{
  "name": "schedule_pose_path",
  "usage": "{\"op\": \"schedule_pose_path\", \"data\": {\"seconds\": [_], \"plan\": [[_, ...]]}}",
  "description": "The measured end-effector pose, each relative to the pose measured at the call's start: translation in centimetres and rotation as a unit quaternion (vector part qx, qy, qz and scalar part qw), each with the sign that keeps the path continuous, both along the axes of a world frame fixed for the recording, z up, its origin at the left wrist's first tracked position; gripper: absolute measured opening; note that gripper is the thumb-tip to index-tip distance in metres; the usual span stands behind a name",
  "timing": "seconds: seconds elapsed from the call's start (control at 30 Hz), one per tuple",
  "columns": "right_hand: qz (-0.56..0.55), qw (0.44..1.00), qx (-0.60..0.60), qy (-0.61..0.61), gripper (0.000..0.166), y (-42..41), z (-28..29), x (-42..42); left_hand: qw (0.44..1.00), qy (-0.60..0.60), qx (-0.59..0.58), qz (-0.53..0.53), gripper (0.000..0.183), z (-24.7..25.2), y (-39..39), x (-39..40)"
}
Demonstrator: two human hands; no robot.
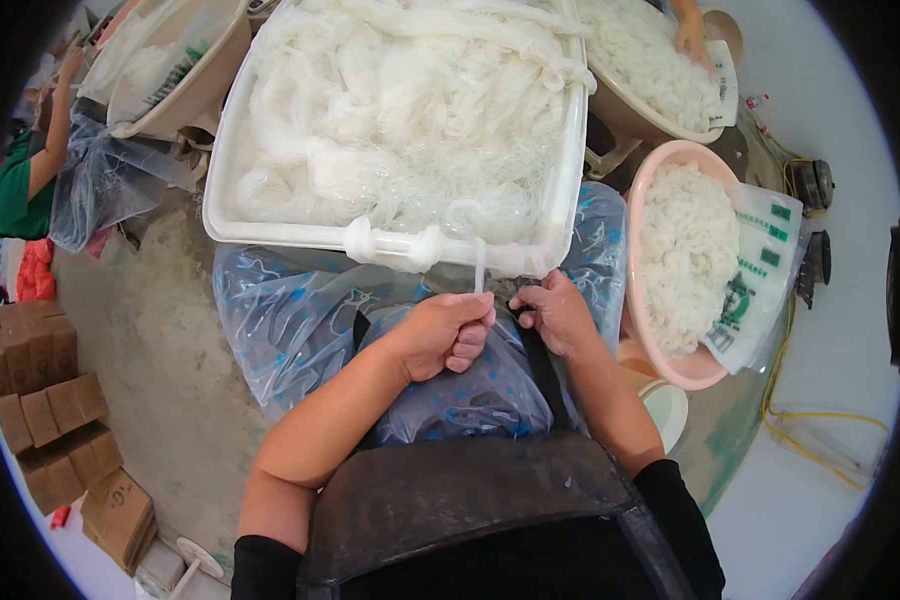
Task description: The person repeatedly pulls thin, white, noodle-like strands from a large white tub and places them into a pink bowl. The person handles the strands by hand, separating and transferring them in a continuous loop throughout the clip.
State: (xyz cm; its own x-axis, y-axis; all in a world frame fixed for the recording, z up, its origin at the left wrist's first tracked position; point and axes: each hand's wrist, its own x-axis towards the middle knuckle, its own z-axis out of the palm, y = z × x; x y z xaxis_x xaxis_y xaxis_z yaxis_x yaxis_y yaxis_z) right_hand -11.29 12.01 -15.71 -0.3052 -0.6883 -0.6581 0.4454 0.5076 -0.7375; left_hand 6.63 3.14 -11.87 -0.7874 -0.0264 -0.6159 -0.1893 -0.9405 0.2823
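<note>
My left hand [450, 334] is closed on the lower end of a wet white strand [480, 270], which hangs over the front rim of a white plastic tub [285, 231]. Tangled, translucent white strands [420, 112], resembling sausage casings, fill the tub. Several bunched loops [390, 244] wrap over its front rim. My right hand [559, 315] is just below the tub's front right corner, its fingers curled; whether they pinch anything is unclear. Under both hands lies a clear plastic apron [307, 322] with blue spots, covering my lap.
A pink basin [637, 225] of white strands stands at right with a printed plastic bag [765, 262]. Another person's hand [694, 41] reaches into a beige basin [607, 86]. A person in green [19, 187] is at left, near another basin [195, 105]. Cardboard boxes [52, 412] stand lower left.
</note>
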Motion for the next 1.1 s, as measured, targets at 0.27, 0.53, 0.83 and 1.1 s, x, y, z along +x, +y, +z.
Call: {"op": "schedule_pose_path", "data": {"seconds": [0.27,0.53,0.83,1.1], "plan": [[0.132,0.987,0.0,-0.093,0.025,4.4,5.8,-1.2,0.996,-0.065,-0.017,0.058,0.035,-1.3,1.5,-2.4],[0.112,0.97,-0.057,0.207,0.026,4.6,6.9,-1.6,0.993,-0.061,0.031,0.096,0.036,-1.2,1.9,-6.0],[0.126,0.99,-0.054,-0.036,0.029,2.4,9.0,-0.8,0.978,0.128,-0.167,0.0,0.047,5.4,-0.5,-6.9],[0.191,0.685,-0.396,0.581,0.039,-7.4,17.8,-0.4,0.598,0.08,-0.737,-0.305,0.042,20.0,-9.3,-3.2]]}}
